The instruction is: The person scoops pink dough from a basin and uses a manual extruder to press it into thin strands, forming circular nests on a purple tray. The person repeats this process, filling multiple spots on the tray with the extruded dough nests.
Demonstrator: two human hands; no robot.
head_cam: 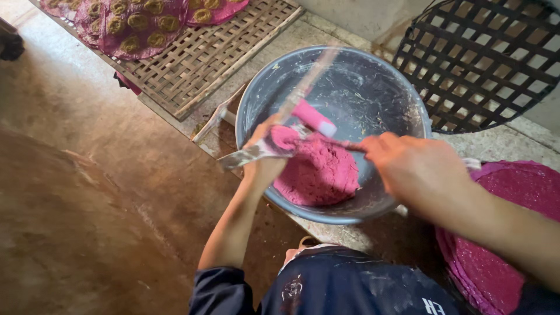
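Below the camera, on a stone floor, a wide grey metal basin (373,81) holds a mound of bright pink dough (318,172) lying against its near wall. From the lower left the left arm reaches up, bare from a dark rolled sleeve, the elbow bent and the forearm rising toward the basin's near rim. At that rim the left hand (265,157) is closed around a flat, pale, dough-smeared scraper (251,154), whose blade juts out to the left past the rim; the fingers are curled tight on it. A long, thin stick (306,81) slants up and to the right from this hand across the basin, blurred, with a lump of pink dough clinging partway along it. From the right edge the right arm comes in, the forearm slanting down toward the basin. Over the basin's right side the right hand (417,166) is seen from the back, knuckles up, its fingers bunched narrow and pointing left, seemingly pinching something thin at the dough's top edge, though blur hides the grip. A pink, dough-coated round mat (513,233) lies at the lower right, a dark lattice tray (484,52) leans beyond it, and a woven bamboo rack (204,58) carries pink cloth with round cakes (140,23) at the upper left
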